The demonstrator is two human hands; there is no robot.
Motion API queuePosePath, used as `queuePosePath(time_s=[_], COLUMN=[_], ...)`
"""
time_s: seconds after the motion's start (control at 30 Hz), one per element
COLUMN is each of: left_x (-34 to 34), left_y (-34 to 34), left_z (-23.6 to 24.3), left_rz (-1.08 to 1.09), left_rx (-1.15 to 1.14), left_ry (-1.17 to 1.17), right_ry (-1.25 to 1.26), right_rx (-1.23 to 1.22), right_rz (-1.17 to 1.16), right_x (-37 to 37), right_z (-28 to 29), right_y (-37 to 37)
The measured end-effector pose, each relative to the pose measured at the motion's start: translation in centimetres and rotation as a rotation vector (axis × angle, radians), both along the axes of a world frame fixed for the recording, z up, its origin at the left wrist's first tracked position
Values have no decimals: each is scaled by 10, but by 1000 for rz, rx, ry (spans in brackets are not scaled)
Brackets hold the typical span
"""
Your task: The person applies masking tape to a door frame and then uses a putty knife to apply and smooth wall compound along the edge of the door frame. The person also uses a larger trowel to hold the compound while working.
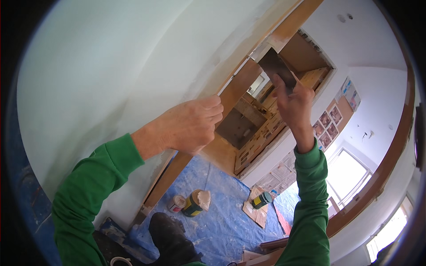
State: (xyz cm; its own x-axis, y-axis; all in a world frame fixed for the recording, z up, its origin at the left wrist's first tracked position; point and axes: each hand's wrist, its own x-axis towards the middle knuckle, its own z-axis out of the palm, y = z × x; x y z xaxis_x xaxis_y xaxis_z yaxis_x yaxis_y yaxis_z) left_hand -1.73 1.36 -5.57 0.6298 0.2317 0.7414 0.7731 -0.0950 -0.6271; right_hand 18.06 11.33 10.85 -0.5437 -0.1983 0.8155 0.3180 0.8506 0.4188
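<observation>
Beyond the thumb of your right hand, a dark flat blade angles up toward the wooden trim; right grip firm, thumb laid on one face, fingers behind. Whether its edge touches the wood cannot be told. Down and left of that grip, your left hand is clenched, fingers curled, apparently pinching the lower end of a thin white strip that runs up along the trim's edge.

Risks, as judged: a jerky pull by the left fingers could tear the strip or lift a flake from the pale wall just beside it. Tilting the blade onto a corner could gouge the wood. A careless step could send your boot into the small white pot or the dark green tub, both below your left grip.

Materials: blade thin, straight-sided, dull. Trim smooth, brown, long. Wall matt, greyish patches near the strip. Tub rounded, with a tan, rough-edged piece across its top. Well below both grips, creased blue sheeting; below your right wrist, another green pot on torn-looking cardboard.
</observation>
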Motion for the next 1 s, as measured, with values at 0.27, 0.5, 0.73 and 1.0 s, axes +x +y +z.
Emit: queuePosePath(time_s=[0.27,0.5,0.73,1.0], left_x=[0,0,1,1], left_y=[-1,-4,-4,0], left_z=[1,1,2,2], left_rz=[13,4,16,-40], left_rx=[19,6,11,37], left_ry=[17,11,15,-3], right_ry=[-30,-21,-58,-27], right_rx=[-3,-87,-93,22], right_rz=[79,15,112,62], right_x=[-5,11,4,-14], right_z=[7,9,13,17], right_y=[4,-2,8,11])
